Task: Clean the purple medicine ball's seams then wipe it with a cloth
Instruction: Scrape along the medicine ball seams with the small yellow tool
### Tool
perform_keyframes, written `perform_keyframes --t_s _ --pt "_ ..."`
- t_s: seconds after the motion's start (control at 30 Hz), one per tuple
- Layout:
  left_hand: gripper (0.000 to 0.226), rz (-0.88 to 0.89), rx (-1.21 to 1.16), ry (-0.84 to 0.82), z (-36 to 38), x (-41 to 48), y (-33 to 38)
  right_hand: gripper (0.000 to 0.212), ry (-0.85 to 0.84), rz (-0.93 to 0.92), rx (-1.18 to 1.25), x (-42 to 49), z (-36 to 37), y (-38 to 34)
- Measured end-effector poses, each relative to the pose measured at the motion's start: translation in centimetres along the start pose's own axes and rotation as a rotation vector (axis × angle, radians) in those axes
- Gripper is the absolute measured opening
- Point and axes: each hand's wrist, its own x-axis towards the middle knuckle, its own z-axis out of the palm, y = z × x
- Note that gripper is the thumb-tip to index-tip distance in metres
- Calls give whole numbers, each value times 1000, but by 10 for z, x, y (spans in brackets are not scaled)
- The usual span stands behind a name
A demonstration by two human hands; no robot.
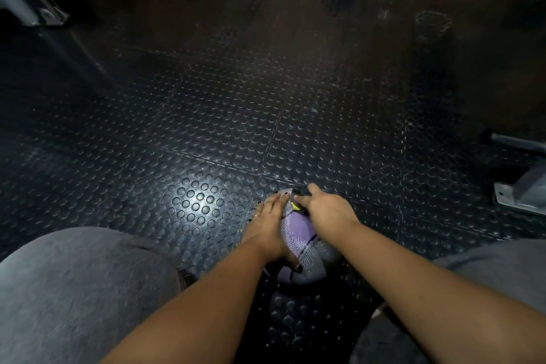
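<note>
Pins purple medicine ball (297, 232) on floor (206, 127) between knees with flat left hand (270, 217), fingers (275, 201) straight, to stop rolling; grips dark tool (300, 192) (brush, probably) in curled right hand (326, 210) for seams.

Nothing here can be read as a word, number or brand; the purple medicine ball (298, 230) carries a fine repeating print across its panels, too small and blurred to tell whether it is lettering or mere pattern; the dark tool (302, 192) gripped in the right hand (328, 210) shows a yellow-green patch, its marking, if any, illegible; the floor (206, 127) bears raised round studs only.
</note>
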Motion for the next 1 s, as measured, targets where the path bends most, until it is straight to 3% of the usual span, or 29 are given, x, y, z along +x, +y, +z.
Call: perform_keyframes --t_s 0.33,0.53,0.83,1.0 --pt "157 -52 -29 -57 -18 -8 -16 51 -97 -341 -87 -27 11 -21" --pt "162 -34 22 -46 -12 -9 -13 53 2 -153 -42 -23 10 -17" --pt "163 -51 32 -48 -8 -13 -6 64 4 140 66 3 16 5" --pt "163 -34 27 -49 -9 -11 -6 61 -43 83 89 1 12 8"
